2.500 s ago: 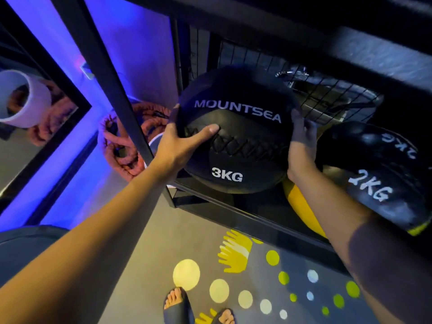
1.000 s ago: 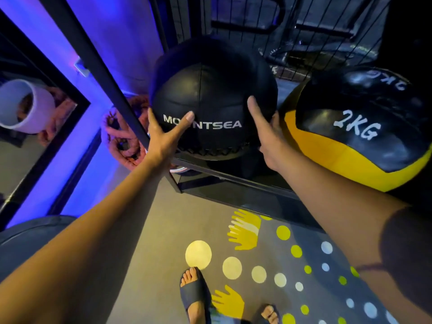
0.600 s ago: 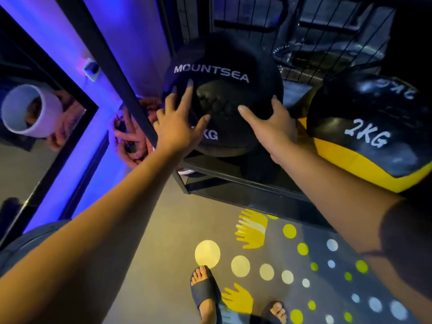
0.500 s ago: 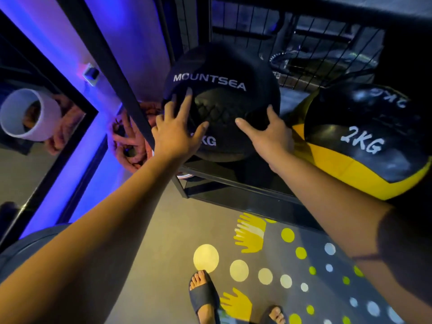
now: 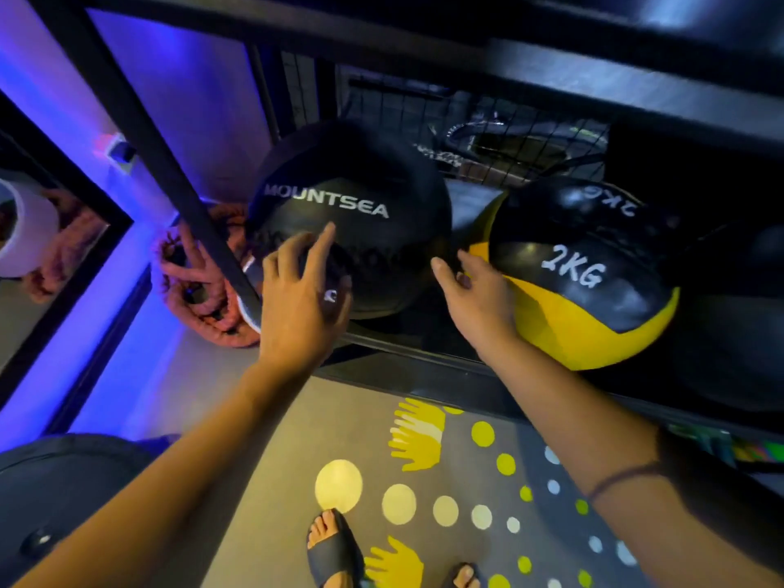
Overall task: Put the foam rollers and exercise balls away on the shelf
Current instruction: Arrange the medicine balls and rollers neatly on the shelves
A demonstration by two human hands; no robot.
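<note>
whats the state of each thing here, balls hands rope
black ball: resting on the shelf, logo facing out, not gripped
2kg ball: on the shelf, right of the black ball, not held
left hand: open, fingers spread in front of the black ball
right hand: open, between the two balls
rope: coiled, left of the shelf post

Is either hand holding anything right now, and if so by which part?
Nothing is held. The black MOUNTSEA ball sits on the shelf; the left hand is open at its lower front, the right hand open beside the 2KG ball.
</note>
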